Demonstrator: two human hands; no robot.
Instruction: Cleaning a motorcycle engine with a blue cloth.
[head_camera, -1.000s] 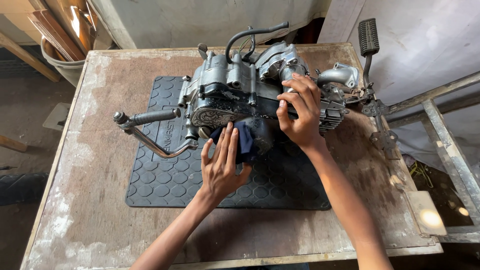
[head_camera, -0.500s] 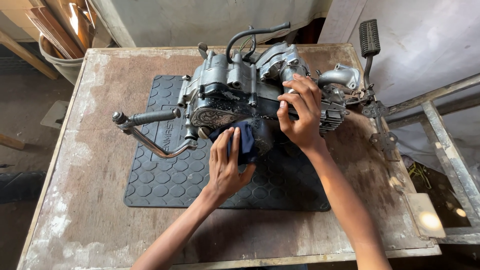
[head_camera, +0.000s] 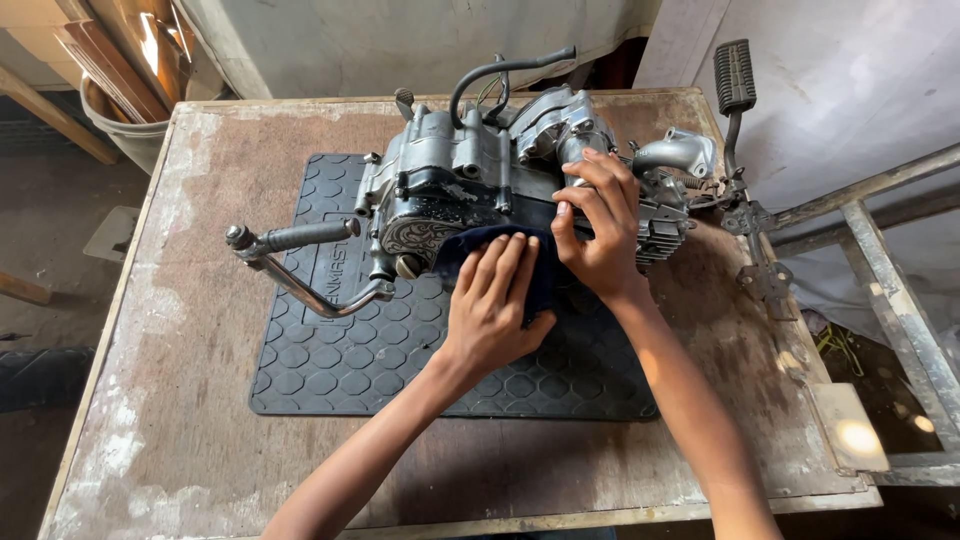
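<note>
Now left hand (head_camera: 492, 300) has slid up, palm flat, pressing dark blue cloth (head_camera: 540, 262) on the grey metal motorcycle engine (head_camera: 470, 185); right hand (head_camera: 598, 225) still grips its casing. Worn wooden surface (head_camera: 180, 300) open left of black hex-patterned rubber mat (head_camera: 340, 360).

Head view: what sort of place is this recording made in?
Probably a small repair workshop: a motorcycle engine sits on a black rubber mat atop a worn wooden table, and the left hand presses a dark cloth against it.

The engine (head_camera: 480, 185) is showing dull, grimy cast metal. The dark cloth (head_camera: 500, 255) is looking soft, lying over a matt, hexagon-textured rubber mat (head_camera: 340, 360).
</note>
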